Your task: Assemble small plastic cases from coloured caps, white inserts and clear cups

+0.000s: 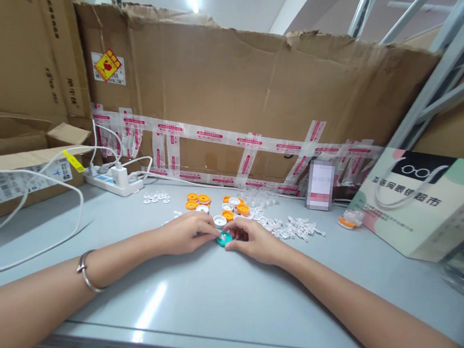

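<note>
A small round teal plastic piece [225,242] stands low over the table, between both hands. My right hand [259,242] grips its right side, thumb in front and fingers curled behind. My left hand [187,234] is closed in a pinch at the disc's left edge, where a small white part [222,237] shows over its middle. Whether the left fingertips hold that part or only press on it is hidden. Just behind the hands sit a white round piece [219,222] and several orange round pieces [243,209].
Small white parts [292,229] and clear pieces [260,196] lie scattered behind my right hand; more white discs [156,197] lie left. A phone [320,185] leans on the cardboard wall [244,82]. A paper bag [413,208], power strip [120,185], cables and open box [22,175] flank the table.
</note>
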Demonstrator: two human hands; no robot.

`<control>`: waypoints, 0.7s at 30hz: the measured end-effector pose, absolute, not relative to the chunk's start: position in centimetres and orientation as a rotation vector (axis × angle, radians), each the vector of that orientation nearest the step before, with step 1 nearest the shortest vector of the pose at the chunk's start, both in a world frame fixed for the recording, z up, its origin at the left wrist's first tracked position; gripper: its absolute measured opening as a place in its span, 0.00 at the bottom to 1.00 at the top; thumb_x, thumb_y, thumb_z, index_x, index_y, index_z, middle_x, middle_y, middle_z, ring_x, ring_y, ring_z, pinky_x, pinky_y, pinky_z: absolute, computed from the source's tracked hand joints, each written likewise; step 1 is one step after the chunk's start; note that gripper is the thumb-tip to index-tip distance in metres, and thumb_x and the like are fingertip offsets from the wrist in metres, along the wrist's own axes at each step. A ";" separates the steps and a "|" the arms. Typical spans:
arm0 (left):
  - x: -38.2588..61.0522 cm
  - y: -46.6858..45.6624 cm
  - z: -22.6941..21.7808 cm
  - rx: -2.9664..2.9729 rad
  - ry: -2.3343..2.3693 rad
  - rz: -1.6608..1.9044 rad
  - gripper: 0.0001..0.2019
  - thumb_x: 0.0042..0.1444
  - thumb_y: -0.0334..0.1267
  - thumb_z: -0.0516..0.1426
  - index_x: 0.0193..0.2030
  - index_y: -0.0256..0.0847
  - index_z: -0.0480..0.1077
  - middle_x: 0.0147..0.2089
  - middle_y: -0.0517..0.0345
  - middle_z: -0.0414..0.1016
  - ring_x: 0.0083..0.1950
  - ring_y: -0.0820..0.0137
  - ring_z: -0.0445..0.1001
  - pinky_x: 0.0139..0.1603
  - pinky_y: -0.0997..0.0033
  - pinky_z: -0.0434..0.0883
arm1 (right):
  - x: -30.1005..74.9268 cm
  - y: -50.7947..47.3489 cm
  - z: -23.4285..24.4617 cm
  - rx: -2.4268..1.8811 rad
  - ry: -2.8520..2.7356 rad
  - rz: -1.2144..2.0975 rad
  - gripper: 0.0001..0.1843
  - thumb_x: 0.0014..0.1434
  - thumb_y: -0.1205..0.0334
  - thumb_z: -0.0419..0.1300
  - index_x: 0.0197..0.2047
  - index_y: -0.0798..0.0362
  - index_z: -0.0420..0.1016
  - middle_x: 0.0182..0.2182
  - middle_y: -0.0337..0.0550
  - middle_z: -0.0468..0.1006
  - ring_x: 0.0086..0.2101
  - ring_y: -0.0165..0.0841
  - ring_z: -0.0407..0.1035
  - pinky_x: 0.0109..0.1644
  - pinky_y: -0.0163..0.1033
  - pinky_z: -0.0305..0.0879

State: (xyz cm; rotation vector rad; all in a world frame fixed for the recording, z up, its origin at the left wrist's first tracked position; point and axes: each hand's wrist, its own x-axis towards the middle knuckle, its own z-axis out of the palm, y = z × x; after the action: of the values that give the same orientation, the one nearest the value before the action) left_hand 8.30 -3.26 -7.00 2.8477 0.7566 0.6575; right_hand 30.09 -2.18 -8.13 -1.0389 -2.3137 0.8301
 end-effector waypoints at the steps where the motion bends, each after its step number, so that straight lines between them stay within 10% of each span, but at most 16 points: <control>1: 8.2 -3.2 -6.9 2.805 0.770 0.692 0.12 0.61 0.34 0.49 0.44 0.44 0.73 0.37 0.55 0.74 0.39 0.71 0.70 0.40 0.73 0.65 | 30.1 -2.2 -8.1 -1.035 -2.314 0.831 0.17 0.48 0.58 0.63 0.42 0.53 0.71 0.29 0.37 0.68 0.30 0.28 0.62 0.35 0.35 0.61; 21: 1.6 -0.5 -3.4 2.696 1.470 0.187 0.11 0.52 0.35 0.50 0.35 0.40 0.73 0.39 0.54 0.75 0.39 0.66 0.71 0.41 0.71 0.66 | 30.4 -2.8 -7.3 -1.058 -2.324 0.878 0.21 0.49 0.58 0.62 0.47 0.51 0.70 0.31 0.38 0.66 0.32 0.29 0.61 0.36 0.34 0.60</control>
State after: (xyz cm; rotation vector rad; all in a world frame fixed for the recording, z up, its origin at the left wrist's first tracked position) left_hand 1.64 -0.54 -3.39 2.6960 1.4698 0.1874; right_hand 30.40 -2.80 -7.33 -1.0577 -2.3237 0.8784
